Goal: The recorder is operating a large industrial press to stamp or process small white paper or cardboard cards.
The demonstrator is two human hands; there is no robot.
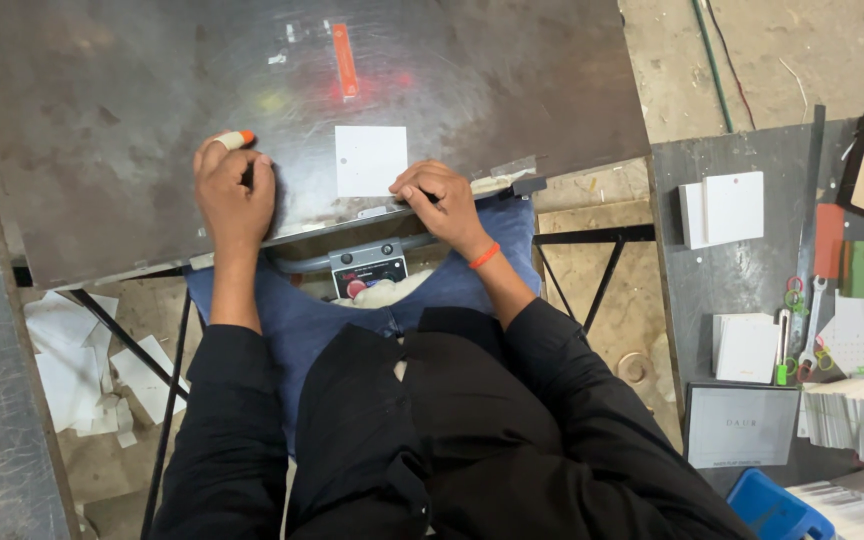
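- The left hand point(235, 190) lies flat on the metal plate point(132, 110), palm down, fingers together and gripping nothing
- One finger of that hand wears an orange tip cover point(241, 139)
- The right hand point(444, 203) rests at the plate's near edge, fingers curled down onto the metal; whether they pinch anything cannot be told
- An orange band point(484, 256) circles the right wrist
- A white square card point(371, 160) with a small hole near one corner lies flat on the plate between the two hands, just beside the right hand's fingertips and apart from the left
- An orange strip point(344, 59) lies on the plate beyond the card, with a red glow on the metal around it
- A control box point(369, 271) with a red button sits under the plate's near edge
- White paper scraps point(77, 370) litter the floor to the left
- Stacks of white cards point(722, 209) lie on the side table point(732, 280) to the right, with green-handled scissors point(797, 296) close by
- A blue bin point(777, 508) shows at the lower right
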